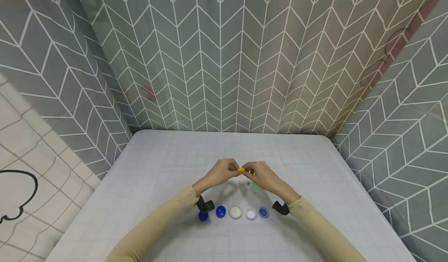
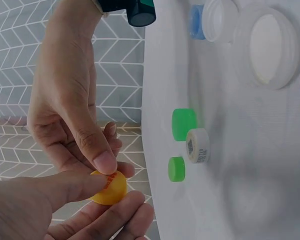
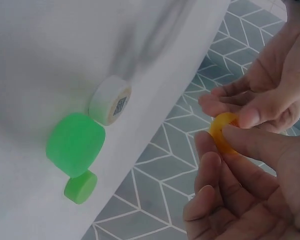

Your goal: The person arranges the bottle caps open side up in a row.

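Note:
A small yellow bottle cap [image 2: 110, 189] with red print is held above the table between two hands. My left hand [image 1: 221, 172] pinches it, thumb on its printed face and fingers behind. From the other side my right hand [image 1: 264, 175] pinches the cap's edge between thumb and finger. Below the hands, a larger green cap [image 3: 76, 144], a smaller green cap [image 3: 81, 187] and a white cap [image 3: 110, 101] with a printed code are grouped on the table. In the head view the right hand partly hides this group.
Nearer the body runs a row of caps: a dark blue cap [image 1: 203, 216], a blue cap [image 1: 221, 211], a wide white cap [image 1: 235, 212], a smaller white cap [image 1: 250, 214] and a light blue cap [image 1: 264, 212]. Chevron-patterned curtains [image 1: 220, 60] surround the white table [image 1: 168, 149].

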Tool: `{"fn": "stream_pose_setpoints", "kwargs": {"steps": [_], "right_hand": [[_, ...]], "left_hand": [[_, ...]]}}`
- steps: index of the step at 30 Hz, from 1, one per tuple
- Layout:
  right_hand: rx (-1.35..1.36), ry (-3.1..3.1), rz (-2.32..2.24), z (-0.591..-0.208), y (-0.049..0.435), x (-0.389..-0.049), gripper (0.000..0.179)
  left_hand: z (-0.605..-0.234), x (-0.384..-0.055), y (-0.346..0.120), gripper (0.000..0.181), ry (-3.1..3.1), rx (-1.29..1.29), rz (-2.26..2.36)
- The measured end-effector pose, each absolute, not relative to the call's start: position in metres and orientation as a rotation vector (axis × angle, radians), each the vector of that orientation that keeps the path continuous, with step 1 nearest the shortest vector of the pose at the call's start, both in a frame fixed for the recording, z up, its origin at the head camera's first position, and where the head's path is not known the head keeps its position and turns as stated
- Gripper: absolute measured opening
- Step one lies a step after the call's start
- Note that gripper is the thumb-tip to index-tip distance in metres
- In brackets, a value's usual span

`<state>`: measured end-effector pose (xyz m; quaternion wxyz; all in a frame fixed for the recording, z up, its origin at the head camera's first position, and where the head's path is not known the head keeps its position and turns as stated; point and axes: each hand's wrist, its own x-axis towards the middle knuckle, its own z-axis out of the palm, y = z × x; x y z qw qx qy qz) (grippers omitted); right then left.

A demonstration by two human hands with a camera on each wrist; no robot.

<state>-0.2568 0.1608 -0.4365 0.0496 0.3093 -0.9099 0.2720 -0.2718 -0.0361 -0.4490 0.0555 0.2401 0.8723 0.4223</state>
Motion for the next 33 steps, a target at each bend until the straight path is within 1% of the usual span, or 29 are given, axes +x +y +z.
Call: {"fn": "stream_pose_setpoints", "kwargs": {"steps": [7,14,19,27,33], "right_hand": [[0.908,-2.711,0.814,-0.435,0.161,-0.258,0.014],[0.876,-2.718,0.824,-0.438,0.161,-0.257,0.016],[0.905,-2.753,0.837,-0.439,0.160,-0.257,0.020],[0.931,-2.788,0.853,-0.443,0.158,-0.256,0.031],[0.934,-2.809,0.840,-0.445,0.157,-0.256,0.030]], "left_hand": [[-0.445,-0.272,-0.035,0.017,2.647,0.702,1.321],[-0.446,-0.271,-0.037,0.019,2.634,0.688,1.338],[-0.448,-0.272,-0.039,0.017,2.635,0.699,1.348],[-0.455,-0.274,-0.040,0.031,2.655,0.709,1.286],[-0.455,-0.273,-0.039,0.028,2.682,0.792,1.252]]}}
